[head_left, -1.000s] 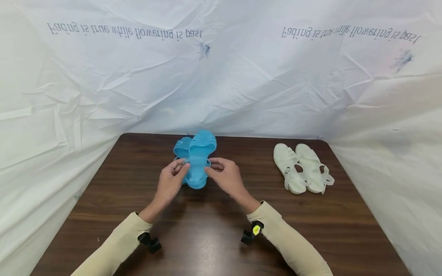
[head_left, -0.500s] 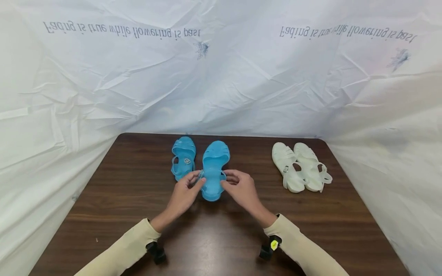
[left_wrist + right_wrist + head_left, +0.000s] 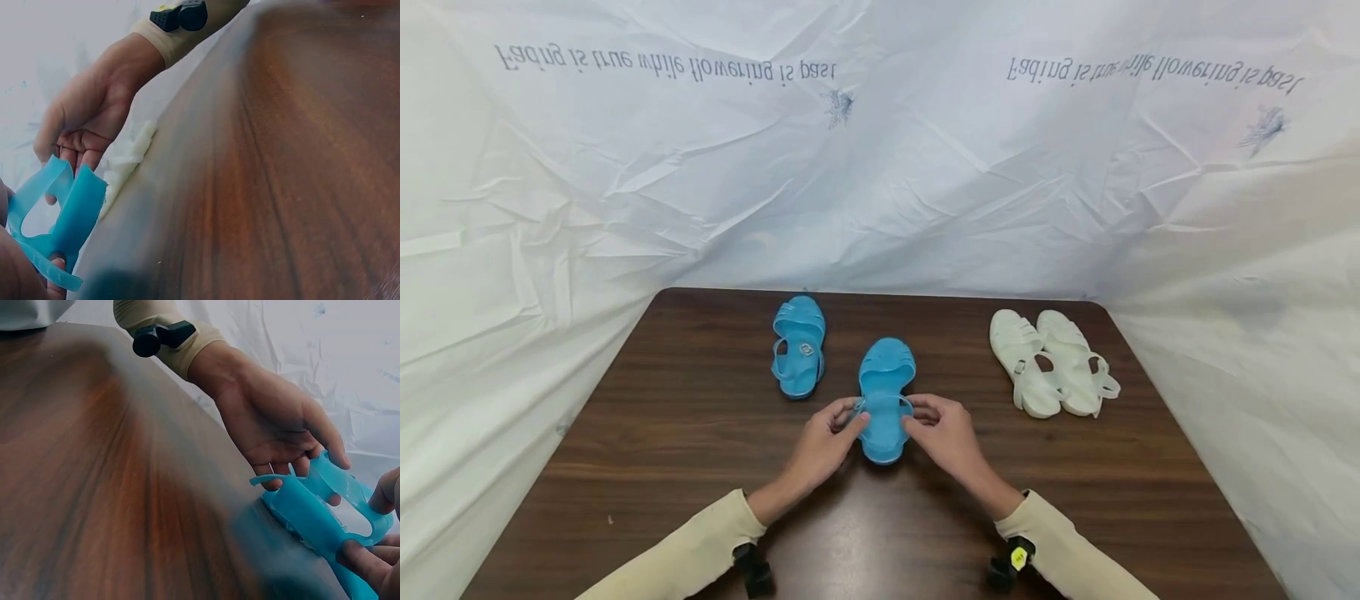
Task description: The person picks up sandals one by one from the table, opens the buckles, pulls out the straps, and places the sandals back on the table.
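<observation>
The central sandal (image 3: 883, 429) is plain bright blue, turning turquoise in both wrist views. Left of it, the second sandal (image 3: 800, 312) is the same blue, with a small pale mark inside. At the right of the frame, the paired sandals (image 3: 1076, 382) are creamy white. The table (image 3: 685, 450) is dark brown, streaked with wood grain, redder in the wrist views. The backdrop sheet (image 3: 895, 192) is white, printed at upper left and upper right with grey-blue lettering (image 3: 665, 64) and small blue motifs (image 3: 839, 107). Both sleeves (image 3: 681, 550) are beige.
</observation>
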The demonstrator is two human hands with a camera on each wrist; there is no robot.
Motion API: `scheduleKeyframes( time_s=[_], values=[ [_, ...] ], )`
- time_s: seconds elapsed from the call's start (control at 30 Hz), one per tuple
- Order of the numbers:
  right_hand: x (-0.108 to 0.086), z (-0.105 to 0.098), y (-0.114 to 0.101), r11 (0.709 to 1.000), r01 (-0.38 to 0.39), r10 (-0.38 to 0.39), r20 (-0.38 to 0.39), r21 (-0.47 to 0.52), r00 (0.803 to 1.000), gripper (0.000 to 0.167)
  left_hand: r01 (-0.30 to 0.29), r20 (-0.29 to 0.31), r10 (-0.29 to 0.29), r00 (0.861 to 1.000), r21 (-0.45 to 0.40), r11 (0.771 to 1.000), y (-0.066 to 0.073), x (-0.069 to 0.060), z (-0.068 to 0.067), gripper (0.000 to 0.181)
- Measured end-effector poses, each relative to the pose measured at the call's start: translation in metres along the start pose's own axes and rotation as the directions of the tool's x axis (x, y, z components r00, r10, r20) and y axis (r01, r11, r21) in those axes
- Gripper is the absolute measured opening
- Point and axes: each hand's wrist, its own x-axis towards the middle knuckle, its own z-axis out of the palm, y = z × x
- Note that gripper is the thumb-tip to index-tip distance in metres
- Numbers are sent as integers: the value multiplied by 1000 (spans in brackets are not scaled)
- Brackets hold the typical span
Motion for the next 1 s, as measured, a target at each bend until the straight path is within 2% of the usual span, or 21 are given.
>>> scheduleKeyframes(
  time_s=[0.23,0.37,0.57,0.73,0.9,1.0],
  values=[
    [-5,-1,9,999,-34,34,4,-12,999,29,49,50,-45,998,-99,994,-8,-1,9,46],
    [-7,-1,13,999,-52,52,0,-4,999,28,54,74,-45,996,-117,992,-11,-2,12,45],
    [-11,-3,18,996,-82,82,10,16,997,27,22,125,-10,992,-100,995,-9,-4,8,43],
    [-13,-5,21,994,-111,110,21,3,994,28,11,156,-3,988,-51,999,-8,-2,4,42],
    [-13,-7,23,992,-125,125,37,-4,991,28,49,197,-42,979,-30,998,-6,1,1,44],
    [-11,-10,24,995,-94,96,39,-40,995,28,79,215,-70,974,-35,996,-5,2,-1,44]
  ],
)
